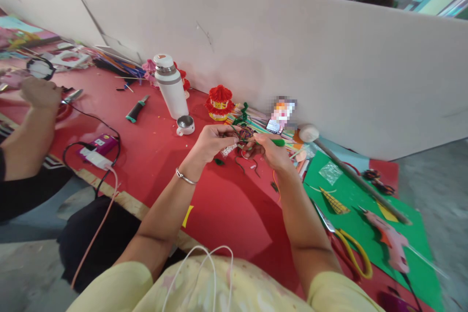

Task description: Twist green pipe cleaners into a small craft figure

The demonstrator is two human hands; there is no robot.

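In front of me, above the red tabletop, my left hand (211,143) is closed around the edge of a small, dark multicoloured woven piece (245,133). My right hand (272,152) grips a slim tool with a green handle (277,142); its tip reaches the woven piece and is too small to make out. Dark cords (239,165) dangle below the piece. Close behind both hands lie a dark green fuzzy stem (241,114) and several coloured sticks. A small clear bag of white bits (228,150) lies beneath my left fingers.
Left of my hands stand a white flask (171,90) and its cup lid (185,125). A red-and-yellow lantern ornament (220,102) and a phone (281,116) are behind. Scissors (341,239) and a pink glue gun (389,241) lie right. Another person's hand (40,91) is far left, near a cabled power bank (98,148).
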